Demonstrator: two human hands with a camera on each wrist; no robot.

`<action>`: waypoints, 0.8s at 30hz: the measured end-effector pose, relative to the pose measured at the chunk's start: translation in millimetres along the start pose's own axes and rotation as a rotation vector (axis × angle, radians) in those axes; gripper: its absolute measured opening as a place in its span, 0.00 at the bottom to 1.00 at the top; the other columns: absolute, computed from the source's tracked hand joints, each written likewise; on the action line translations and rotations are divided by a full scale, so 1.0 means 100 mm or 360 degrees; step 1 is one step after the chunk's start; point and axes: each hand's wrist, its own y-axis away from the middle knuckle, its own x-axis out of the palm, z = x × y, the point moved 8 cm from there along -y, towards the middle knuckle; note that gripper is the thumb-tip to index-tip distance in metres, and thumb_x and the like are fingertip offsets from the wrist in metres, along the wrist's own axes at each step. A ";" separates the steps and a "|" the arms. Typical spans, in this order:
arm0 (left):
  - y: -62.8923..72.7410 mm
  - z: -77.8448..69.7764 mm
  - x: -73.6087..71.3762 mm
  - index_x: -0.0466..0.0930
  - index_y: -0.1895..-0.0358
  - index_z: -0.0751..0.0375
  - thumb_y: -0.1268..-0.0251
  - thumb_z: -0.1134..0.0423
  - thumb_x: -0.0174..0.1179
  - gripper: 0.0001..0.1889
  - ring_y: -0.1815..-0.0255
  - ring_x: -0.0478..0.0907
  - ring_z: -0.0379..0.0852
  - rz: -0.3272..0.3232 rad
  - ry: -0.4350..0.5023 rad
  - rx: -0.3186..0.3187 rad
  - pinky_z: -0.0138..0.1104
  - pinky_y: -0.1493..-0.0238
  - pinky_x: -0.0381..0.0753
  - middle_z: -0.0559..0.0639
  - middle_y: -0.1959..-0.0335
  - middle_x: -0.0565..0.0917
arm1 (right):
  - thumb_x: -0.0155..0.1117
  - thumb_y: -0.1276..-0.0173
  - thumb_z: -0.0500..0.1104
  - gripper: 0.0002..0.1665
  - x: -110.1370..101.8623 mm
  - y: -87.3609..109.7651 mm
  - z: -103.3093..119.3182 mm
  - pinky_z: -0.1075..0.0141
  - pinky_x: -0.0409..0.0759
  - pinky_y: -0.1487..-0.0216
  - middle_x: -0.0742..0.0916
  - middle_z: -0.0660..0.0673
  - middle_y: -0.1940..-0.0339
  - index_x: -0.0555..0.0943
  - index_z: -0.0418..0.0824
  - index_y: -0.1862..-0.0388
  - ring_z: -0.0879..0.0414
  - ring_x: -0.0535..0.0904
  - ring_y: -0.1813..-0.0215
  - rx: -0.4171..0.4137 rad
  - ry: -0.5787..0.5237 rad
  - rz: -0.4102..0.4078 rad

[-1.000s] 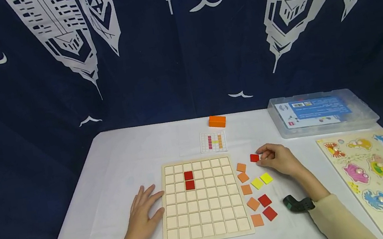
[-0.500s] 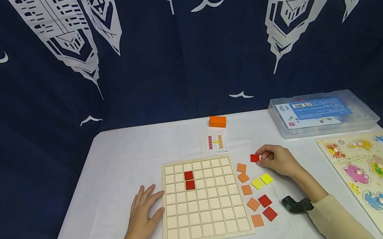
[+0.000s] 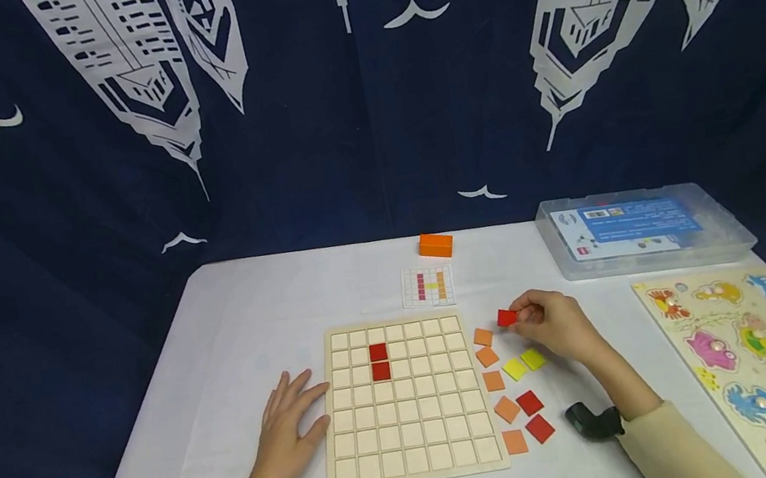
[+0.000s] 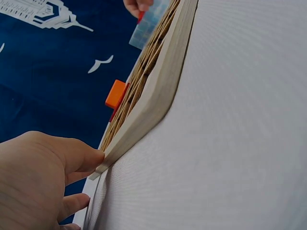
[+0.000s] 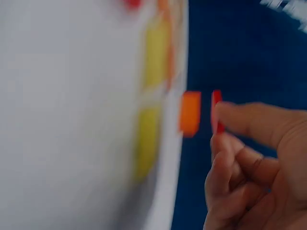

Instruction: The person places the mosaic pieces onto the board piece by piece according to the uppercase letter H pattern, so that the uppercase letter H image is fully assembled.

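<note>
My right hand [image 3: 552, 322] pinches a red square tile [image 3: 506, 317] between thumb and fingers, to the right of the gridded wooden board [image 3: 417, 470]. In the right wrist view the same red tile [image 5: 216, 112] shows edge-on at the fingertips. My left hand [image 3: 285, 435] lies with fingers spread at the board's left edge; in the left wrist view its thumb touches the board's side [image 4: 144, 120]. Two red tiles [image 3: 379, 361] sit one below the other in the board's grid, in the second and third rows.
Several orange tiles [image 3: 494, 381], two yellow tiles [image 3: 515, 369] and two red tiles [image 3: 540, 427] lie right of the board. Behind it are a pattern card [image 3: 427, 287] and an orange block [image 3: 436, 245]. A plastic box [image 3: 649, 262] and an animal puzzle board [image 3: 732, 324] stand at right.
My right hand has shifted the red tile very slightly to the left, tilting it a little. The left hand stays at the board's edge.
</note>
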 end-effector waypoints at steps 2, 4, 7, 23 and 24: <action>0.00 0.00 -0.01 0.78 0.41 0.62 0.41 0.69 0.63 0.22 0.22 0.46 0.69 -0.0005 -0.0004 0.0001 0.64 0.27 0.39 0.65 0.28 0.67 | 0.71 0.41 0.37 0.14 0.01 0.08 0.16 0.72 0.72 0.73 0.81 0.45 0.71 0.81 0.34 0.57 0.54 0.73 0.69 0.0000 -0.0011 -0.0004; 0.00 0.00 -0.01 0.78 0.41 0.62 0.41 0.69 0.63 0.22 0.22 0.46 0.69 -0.0008 -0.0008 0.0001 0.64 0.27 0.39 0.65 0.28 0.67 | 0.72 0.41 0.37 0.14 0.06 0.15 0.32 0.72 0.71 0.74 0.81 0.46 0.71 0.81 0.35 0.58 0.55 0.72 0.69 -0.0007 -0.0036 0.0004; -0.01 0.00 0.00 0.78 0.40 0.61 0.41 0.68 0.63 0.22 0.22 0.46 0.68 -0.0001 -0.0009 0.0003 0.64 0.26 0.39 0.64 0.28 0.66 | 0.73 0.42 0.37 0.12 0.21 0.23 0.55 0.72 0.71 0.74 0.81 0.48 0.73 0.82 0.36 0.60 0.56 0.72 0.70 -0.0038 -0.0102 0.0038; 0.00 0.02 0.01 0.79 0.41 0.61 0.42 0.69 0.64 0.23 0.22 0.46 0.67 -0.0016 -0.0007 0.0024 0.63 0.26 0.41 0.64 0.28 0.67 | 0.73 0.46 0.34 0.10 1.14 0.34 1.41 0.74 0.72 0.72 0.80 0.54 0.78 0.82 0.38 0.65 0.65 0.72 0.77 -0.0446 -0.0177 0.0328; 0.00 0.02 0.01 0.79 0.41 0.61 0.42 0.69 0.64 0.23 0.22 0.46 0.67 -0.0017 -0.0006 0.0024 0.63 0.26 0.41 0.64 0.28 0.67 | 0.73 0.46 0.33 0.10 1.18 0.34 1.42 0.74 0.72 0.72 0.80 0.54 0.78 0.82 0.37 0.65 0.65 0.72 0.77 -0.0456 -0.0172 0.0345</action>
